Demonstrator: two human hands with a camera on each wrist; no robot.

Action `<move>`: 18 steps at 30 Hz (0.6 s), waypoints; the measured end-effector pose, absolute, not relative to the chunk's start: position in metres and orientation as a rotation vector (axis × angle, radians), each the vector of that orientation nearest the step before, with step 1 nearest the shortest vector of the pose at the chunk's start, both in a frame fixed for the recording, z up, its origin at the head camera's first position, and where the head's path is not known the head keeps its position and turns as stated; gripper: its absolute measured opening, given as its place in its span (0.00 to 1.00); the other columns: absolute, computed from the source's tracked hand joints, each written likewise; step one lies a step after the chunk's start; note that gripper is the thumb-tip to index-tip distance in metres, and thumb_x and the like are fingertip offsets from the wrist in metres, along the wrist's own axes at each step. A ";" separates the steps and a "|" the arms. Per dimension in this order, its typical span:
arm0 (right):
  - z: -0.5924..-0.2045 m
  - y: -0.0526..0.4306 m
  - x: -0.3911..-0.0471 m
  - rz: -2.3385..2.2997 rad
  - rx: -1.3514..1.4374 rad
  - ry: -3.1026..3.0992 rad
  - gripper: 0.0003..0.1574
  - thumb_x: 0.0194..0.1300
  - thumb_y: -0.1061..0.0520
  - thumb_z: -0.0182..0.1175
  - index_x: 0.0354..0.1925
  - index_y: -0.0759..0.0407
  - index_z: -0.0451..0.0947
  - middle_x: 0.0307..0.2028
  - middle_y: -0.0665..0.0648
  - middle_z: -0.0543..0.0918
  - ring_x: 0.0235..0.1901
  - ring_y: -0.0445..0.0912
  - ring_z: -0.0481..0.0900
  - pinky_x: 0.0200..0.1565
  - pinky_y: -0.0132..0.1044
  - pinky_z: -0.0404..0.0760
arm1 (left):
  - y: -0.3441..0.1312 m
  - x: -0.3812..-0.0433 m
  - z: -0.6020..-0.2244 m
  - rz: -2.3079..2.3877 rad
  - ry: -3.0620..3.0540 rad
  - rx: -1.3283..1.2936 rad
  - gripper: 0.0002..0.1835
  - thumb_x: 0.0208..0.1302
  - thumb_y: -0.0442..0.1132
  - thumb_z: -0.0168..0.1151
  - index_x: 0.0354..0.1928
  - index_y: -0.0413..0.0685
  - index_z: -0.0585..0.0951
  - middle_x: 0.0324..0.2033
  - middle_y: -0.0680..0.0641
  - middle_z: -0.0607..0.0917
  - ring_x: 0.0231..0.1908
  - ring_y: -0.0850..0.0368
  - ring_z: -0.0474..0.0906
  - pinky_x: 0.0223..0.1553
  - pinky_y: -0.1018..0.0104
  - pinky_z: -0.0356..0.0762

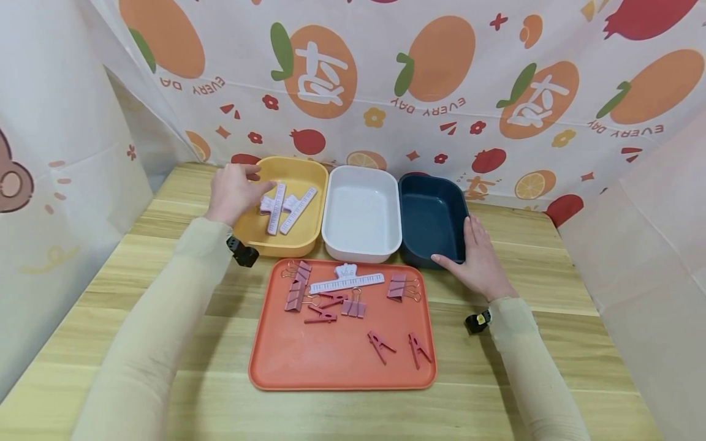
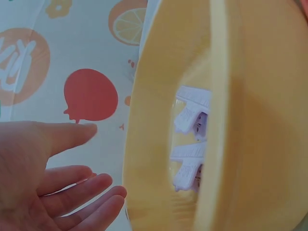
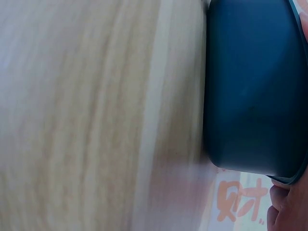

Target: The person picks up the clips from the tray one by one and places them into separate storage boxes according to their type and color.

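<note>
My left hand (image 1: 234, 191) hovers at the left rim of the yellow bin (image 1: 276, 247), its fingers loosely spread and holding nothing. Inside that bin lie two pale lilac long-bar clips (image 1: 277, 208), printed with a keyboard-like pattern. My right hand (image 1: 481, 260) rests against the right side of the dark blue bin (image 1: 432, 214), fingers along the outside and thumb at the front rim. On the orange tray (image 1: 309, 367) lie another long-bar clip (image 1: 347, 282), several pink binder clips (image 1: 397, 286) and several dark red clothespins (image 1: 379, 346).
A white bin (image 1: 361, 211) stands between the yellow and blue ones, all three side by side at the back of the wooden table (image 1: 220, 355). Behind them hangs a fruit-print curtain (image 1: 380, 116). The tray sits just in front of the bins.
</note>
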State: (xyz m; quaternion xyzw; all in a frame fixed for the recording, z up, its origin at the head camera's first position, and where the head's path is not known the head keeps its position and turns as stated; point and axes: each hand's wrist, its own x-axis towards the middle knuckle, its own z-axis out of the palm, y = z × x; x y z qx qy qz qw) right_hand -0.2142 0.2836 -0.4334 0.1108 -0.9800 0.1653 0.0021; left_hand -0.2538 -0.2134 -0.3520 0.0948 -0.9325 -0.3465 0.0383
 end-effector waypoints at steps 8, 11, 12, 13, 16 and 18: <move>-0.434 0.284 -0.214 0.522 0.352 -3.059 0.78 0.59 0.17 0.55 0.81 0.61 0.31 0.81 0.61 0.35 0.78 0.57 0.34 0.73 0.61 0.45 | -0.209 -0.247 -0.347 -1.142 -2.821 0.208 0.33 0.70 0.52 0.65 0.70 0.40 0.74 0.59 0.36 0.81 0.54 0.41 0.74 0.42 0.57 0.77; -0.434 0.284 -0.214 0.520 0.351 -3.059 0.78 0.59 0.17 0.55 0.81 0.61 0.31 0.81 0.61 0.35 0.78 0.57 0.34 0.73 0.61 0.45 | -0.206 -0.246 -0.346 -1.125 -2.806 0.177 0.32 0.71 0.52 0.65 0.70 0.43 0.74 0.58 0.37 0.82 0.49 0.43 0.77 0.34 0.60 0.75; -0.434 0.284 -0.214 0.520 0.353 -3.057 0.78 0.59 0.17 0.55 0.81 0.61 0.31 0.80 0.61 0.36 0.78 0.57 0.34 0.73 0.61 0.45 | -0.205 -0.245 -0.346 -1.119 -2.802 0.170 0.31 0.71 0.52 0.65 0.70 0.44 0.75 0.57 0.37 0.82 0.46 0.44 0.78 0.32 0.60 0.74; -0.434 0.284 -0.215 0.520 0.353 -3.056 0.78 0.59 0.17 0.55 0.81 0.61 0.31 0.80 0.62 0.36 0.78 0.57 0.35 0.73 0.61 0.45 | -0.204 -0.245 -0.345 -1.116 -2.799 0.164 0.31 0.71 0.52 0.65 0.70 0.44 0.75 0.57 0.37 0.82 0.44 0.45 0.79 0.31 0.61 0.74; -0.434 0.284 -0.215 0.524 0.353 -3.054 0.78 0.58 0.16 0.55 0.81 0.61 0.32 0.80 0.62 0.36 0.78 0.57 0.35 0.73 0.60 0.45 | -0.202 -0.243 -0.343 -1.106 -2.790 0.133 0.31 0.70 0.52 0.64 0.70 0.46 0.76 0.56 0.39 0.83 0.39 0.47 0.79 0.29 0.62 0.72; -0.434 0.284 -0.215 0.527 0.355 -3.052 0.78 0.58 0.16 0.55 0.81 0.61 0.32 0.81 0.61 0.36 0.78 0.56 0.35 0.73 0.60 0.45 | -0.200 -0.242 -0.342 -1.104 -2.780 0.098 0.31 0.70 0.53 0.65 0.69 0.46 0.76 0.55 0.39 0.84 0.36 0.47 0.80 0.27 0.63 0.71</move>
